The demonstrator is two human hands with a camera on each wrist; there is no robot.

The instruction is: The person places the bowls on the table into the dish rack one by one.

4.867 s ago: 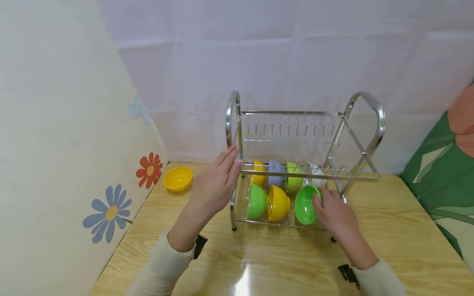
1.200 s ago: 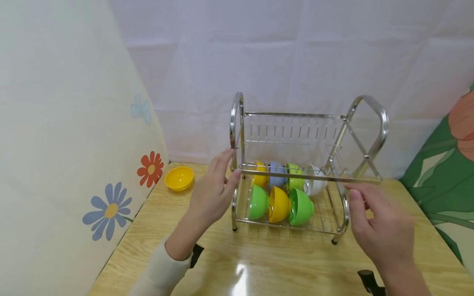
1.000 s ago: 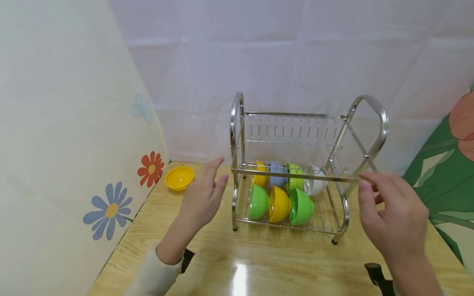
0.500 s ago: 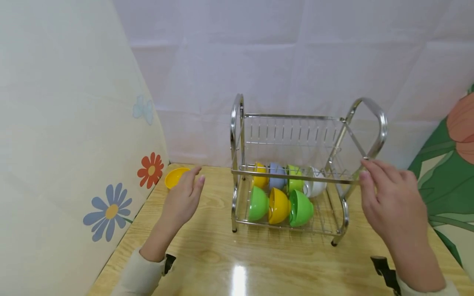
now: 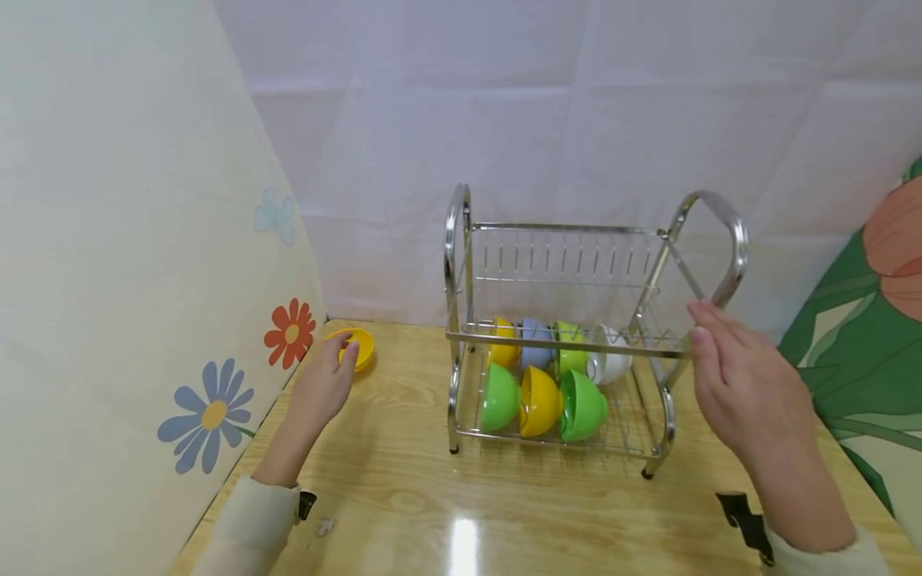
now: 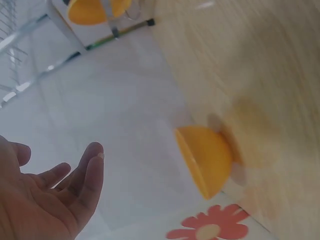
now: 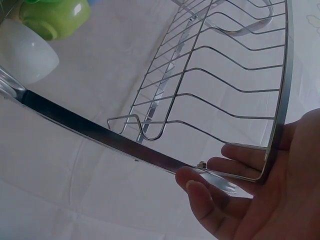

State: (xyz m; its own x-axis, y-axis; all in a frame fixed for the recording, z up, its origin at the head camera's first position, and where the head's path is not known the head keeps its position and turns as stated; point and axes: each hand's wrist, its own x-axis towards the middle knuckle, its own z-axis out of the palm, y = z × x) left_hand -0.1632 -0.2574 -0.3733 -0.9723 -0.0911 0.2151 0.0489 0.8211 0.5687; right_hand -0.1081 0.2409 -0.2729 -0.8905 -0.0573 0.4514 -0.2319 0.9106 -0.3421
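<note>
My left hand [image 5: 317, 388] reaches over the far left of the table, at a yellow bowl [image 5: 366, 350] that it partly covers in the head view. In the left wrist view, a gap shows between the loosely bent fingers and this bowl [image 6: 209, 159]. My right hand [image 5: 756, 400] holds the front right corner of the metal dish rack's [image 5: 562, 346] upper shelf. Its fingers curl about the shelf rail [image 7: 281, 102] in the right wrist view. On the lower shelf, a green bowl [image 5: 499, 398], a yellow bowl [image 5: 540, 402] and another green bowl [image 5: 584, 406] form the front row.
Behind them stand a yellow bowl [image 5: 503, 354], a blue bowl [image 5: 536, 356], a lime bowl [image 5: 571, 362] and a white bowl [image 5: 614, 368]. The rack stands on a wooden table [image 5: 403, 480]. A flowered cloth [image 5: 144, 280] borders the left side, with a pale cloth [image 5: 403, 160] behind.
My right hand set the green bowl in the front row, let go and moved to the rack's upper corner. My left hand left the rack's left side and moved left to the lone yellow bowl.
</note>
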